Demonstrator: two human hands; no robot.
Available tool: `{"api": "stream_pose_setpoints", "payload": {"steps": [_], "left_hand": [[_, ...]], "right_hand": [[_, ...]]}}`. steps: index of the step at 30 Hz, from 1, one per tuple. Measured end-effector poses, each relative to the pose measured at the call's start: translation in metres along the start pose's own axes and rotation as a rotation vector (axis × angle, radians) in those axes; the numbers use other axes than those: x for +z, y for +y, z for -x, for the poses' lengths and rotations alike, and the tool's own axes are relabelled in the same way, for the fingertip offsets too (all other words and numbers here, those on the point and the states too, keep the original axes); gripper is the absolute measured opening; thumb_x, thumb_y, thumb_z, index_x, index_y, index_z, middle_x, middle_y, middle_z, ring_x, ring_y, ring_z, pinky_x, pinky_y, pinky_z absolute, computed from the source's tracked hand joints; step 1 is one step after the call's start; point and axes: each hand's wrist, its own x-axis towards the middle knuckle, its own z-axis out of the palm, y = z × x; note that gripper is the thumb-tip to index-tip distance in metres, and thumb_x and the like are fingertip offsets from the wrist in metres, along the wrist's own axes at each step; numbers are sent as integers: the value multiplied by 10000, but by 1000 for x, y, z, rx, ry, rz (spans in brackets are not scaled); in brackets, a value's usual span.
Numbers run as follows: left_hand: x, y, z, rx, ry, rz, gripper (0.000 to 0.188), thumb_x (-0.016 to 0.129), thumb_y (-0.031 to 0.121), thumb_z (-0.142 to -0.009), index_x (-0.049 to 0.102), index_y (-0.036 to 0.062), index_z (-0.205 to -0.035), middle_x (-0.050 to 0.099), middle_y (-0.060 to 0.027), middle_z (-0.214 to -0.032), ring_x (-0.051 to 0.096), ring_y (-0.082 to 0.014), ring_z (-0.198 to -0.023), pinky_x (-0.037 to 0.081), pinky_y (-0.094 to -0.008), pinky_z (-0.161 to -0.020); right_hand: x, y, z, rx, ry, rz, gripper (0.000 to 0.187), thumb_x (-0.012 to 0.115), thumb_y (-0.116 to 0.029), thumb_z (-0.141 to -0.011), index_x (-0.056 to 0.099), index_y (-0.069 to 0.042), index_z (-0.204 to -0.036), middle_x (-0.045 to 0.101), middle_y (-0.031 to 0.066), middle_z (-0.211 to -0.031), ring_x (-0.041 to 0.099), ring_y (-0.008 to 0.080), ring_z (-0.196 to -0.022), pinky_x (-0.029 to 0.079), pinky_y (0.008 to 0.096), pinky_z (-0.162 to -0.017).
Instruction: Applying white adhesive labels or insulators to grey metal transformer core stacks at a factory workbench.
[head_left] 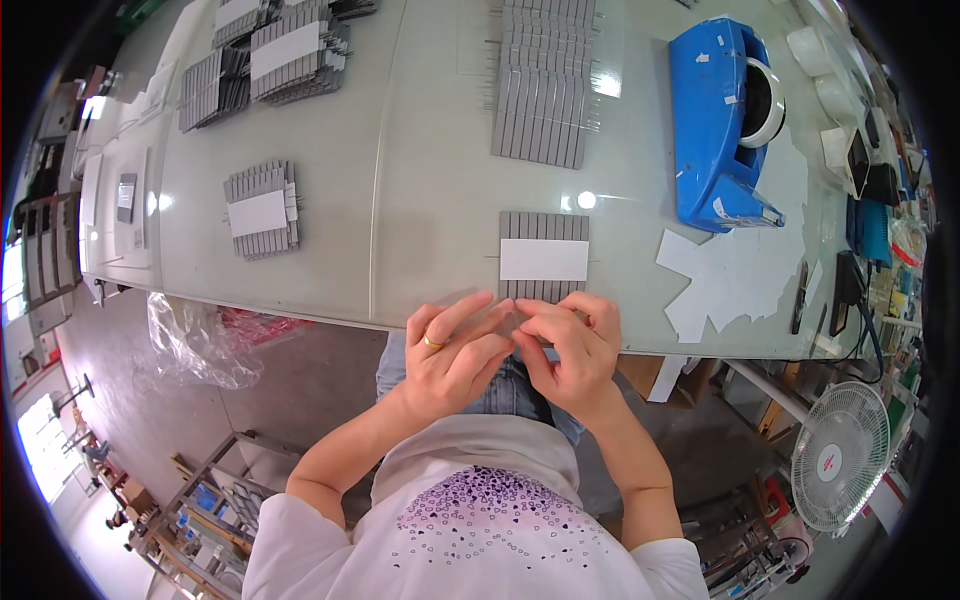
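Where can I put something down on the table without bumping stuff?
The biggest bare stretch of tabletop lies between the small left bundle and the long grey row. A narrower gap runs between that row and the blue tape dispenser. It's crowded far left, with grey stacks, and right, with a jagged white sheet.

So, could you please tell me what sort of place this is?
It looks most likely like a workshop or packing room: stacks of grey strips lie on the worktable, a blue tape dispenser stands near them, and a white fan is at the right.
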Motion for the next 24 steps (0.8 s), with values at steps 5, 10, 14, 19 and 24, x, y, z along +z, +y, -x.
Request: {"api": "stream_pose_setpoints", "payload": {"steps": [5, 10, 14, 19, 24], "left_hand": [[4, 3, -3, 6, 17, 12, 259, 758, 76, -756, 533, 142, -865, 727, -26, -1053, 628, -200, -1093, 411, -328, -830], [5, -1, 1, -7, 7, 28, 216, 744, 91, -784, 545, 143, -851, 731, -34, -1051, 621, -214, -1104, 398, -335, -857], [7, -2, 4, -8, 8, 47, 179, 740, 118, -807, 573, 142, -867, 734, -46, -1059, 615, -232, -1114, 384, -340, -878], [-12, 7, -12, -160, -43, 163, 185, 760, 79, -769, 603, 117, -859, 726, -64, -1071, 573, -297, -1161, 377, -379, -952], [-10, 10, -47, -402, 0, 199, 163, 781, 61, -734, 632, 86, -796, 648, -83, -1165, 459, -356, -1254, 353, -434, -1019]], "right_hand": [[-2, -1, 2, 11, 39, 11, 198, 766, -55, -703, 625, -117, -828, 722, -27, -941, 533, 204, -786, 428, 303, -687], [2, -1, 0, 7, 29, 21, 204, 764, -50, -700, 627, -118, -836, 722, -29, -942, 533, 201, -786, 427, 305, -688], [0, -2, 0, 11, 16, 22, 204, 759, -47, -702, 623, -122, -834, 722, -19, -945, 531, 204, -791, 421, 302, -693], [-20, -1, -3, 128, 27, -38, 172, 747, -95, -748, 596, -122, -828, 710, 4, -939, 529, 237, -822, 411, 335, -735], [-30, 8, -16, 331, -1, 20, 132, 716, -69, -766, 589, -71, -799, 631, 69, -1043, 470, 304, -984, 387, 394, -881]]}}
